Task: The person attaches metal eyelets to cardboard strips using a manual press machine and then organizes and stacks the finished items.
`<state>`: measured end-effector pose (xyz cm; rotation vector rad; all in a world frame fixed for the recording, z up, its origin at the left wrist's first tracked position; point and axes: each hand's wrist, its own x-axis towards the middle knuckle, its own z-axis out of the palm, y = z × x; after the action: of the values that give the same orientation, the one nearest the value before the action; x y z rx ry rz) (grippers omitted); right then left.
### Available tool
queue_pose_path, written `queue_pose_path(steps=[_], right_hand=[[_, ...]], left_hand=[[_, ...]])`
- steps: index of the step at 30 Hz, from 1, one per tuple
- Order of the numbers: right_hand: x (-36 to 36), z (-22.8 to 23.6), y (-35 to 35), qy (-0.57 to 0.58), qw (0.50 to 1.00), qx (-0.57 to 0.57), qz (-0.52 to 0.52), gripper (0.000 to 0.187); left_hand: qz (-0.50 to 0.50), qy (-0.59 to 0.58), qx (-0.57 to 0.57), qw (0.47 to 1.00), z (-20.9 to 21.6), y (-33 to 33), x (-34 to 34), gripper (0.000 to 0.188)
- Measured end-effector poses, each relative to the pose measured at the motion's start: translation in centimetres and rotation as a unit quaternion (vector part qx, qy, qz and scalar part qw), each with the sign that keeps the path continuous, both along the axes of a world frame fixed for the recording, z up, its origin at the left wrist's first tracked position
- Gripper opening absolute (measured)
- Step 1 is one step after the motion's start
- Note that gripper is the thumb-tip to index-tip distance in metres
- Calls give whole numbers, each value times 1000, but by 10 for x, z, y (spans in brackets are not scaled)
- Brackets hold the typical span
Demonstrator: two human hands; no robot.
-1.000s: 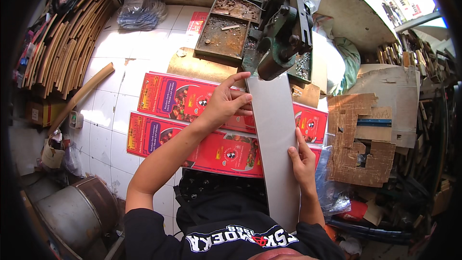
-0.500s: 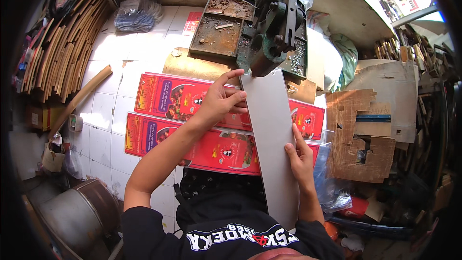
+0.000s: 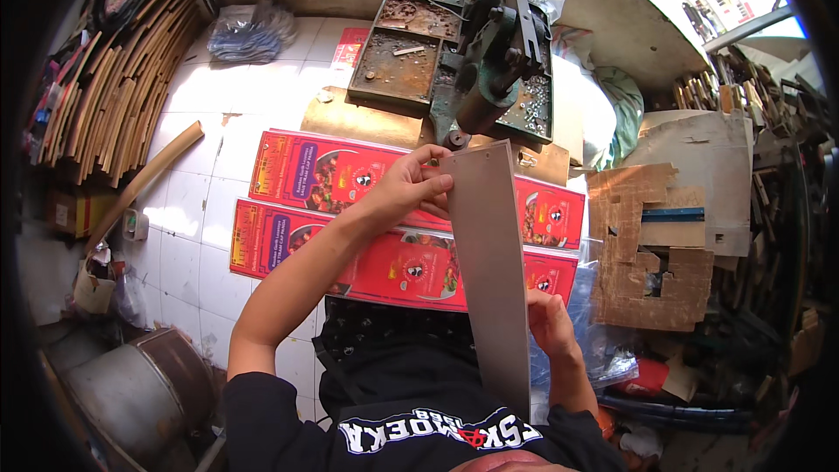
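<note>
A long, stiff grey board point(image 3: 489, 253) stands tilted in front of me, its plain side showing and small holes near its top corners. My left hand point(image 3: 415, 188) pinches its upper left edge between thumb and fingers. At the lower right edge, my right hand point(image 3: 552, 328) holds the board with bent fingers, partly hidden behind it. Just beyond the board's top end is the worn green metal press point(image 3: 488, 105). Two stacks of red printed panels point(image 3: 306, 170) lie crosswise beneath the board, picturing food dishes.
Compartment trays point(image 3: 398, 61) with small metal rings flank the press. Cut cardboard point(image 3: 629, 249) lies at right, beside clear plastic sheeting point(image 3: 603, 358). Stacked boards point(image 3: 114, 79) lean at far left, near a long cardboard tube point(image 3: 144, 183) and a metal drum point(image 3: 131, 385).
The board's top end has come away from under the press, toward me, and the board has tilted on its long axis. My right hand has slid lower along its edge.
</note>
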<state>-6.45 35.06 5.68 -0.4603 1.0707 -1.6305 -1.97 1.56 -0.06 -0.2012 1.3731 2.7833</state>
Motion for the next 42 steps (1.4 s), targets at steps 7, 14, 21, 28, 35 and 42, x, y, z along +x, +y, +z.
queue_pose_path(steps=[7,14,21,28,35,42], right_hand=[[48,-13,-33,-25,995,83,58,66],[23,10,-37,253,955,124,-91,69],[13,10,-35,495,819,193,-215,62],[11,-9,-39,505,800,199,-257,63],[8,-29,-42,531,779,179,-281,63],[11,-27,-46,545,767,172,-292,63]], left_hand=[[-64,136,108,983,6,0,6,45],[28,86,98,991,36,-2,9,36],[53,108,131,984,24,-15,13,48],[95,47,-21,994,33,-15,14,35],[88,57,35,994,23,-19,12,31],[83,73,73,991,12,-22,12,28]])
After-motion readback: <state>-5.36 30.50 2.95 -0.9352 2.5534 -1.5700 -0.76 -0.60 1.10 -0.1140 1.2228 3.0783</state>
